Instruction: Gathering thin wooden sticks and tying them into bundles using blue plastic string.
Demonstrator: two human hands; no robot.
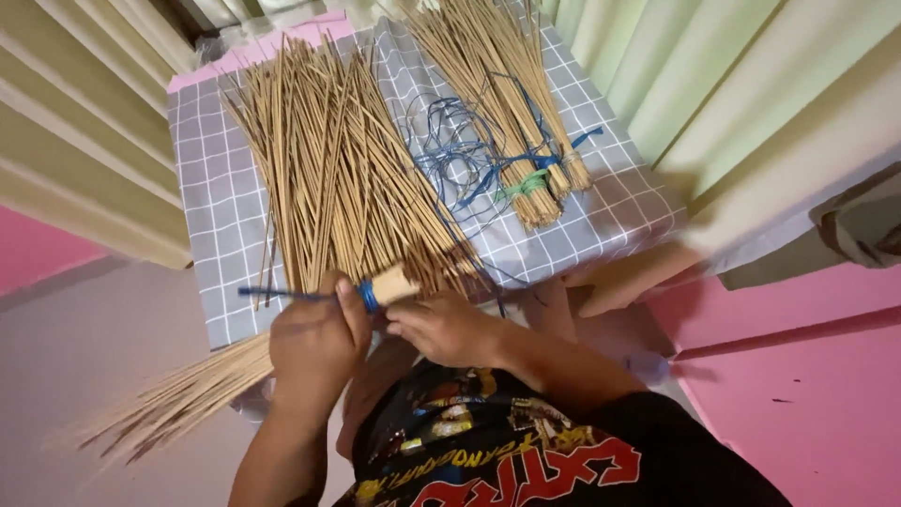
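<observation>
Both hands pinch a bundle of thin tan sticks [389, 284] at the near edge of the grey checked cloth [211, 188]: the left hand [314, 343] grips the blue cord [282, 295] wrap tight, while the right hand [441, 329] steadies the butt end.

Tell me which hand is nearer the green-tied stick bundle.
Right. The right hand lies below the green-tied bundle, apart from it; the left hand sits farther left, gripping the blue-wrapped bundle.
</observation>
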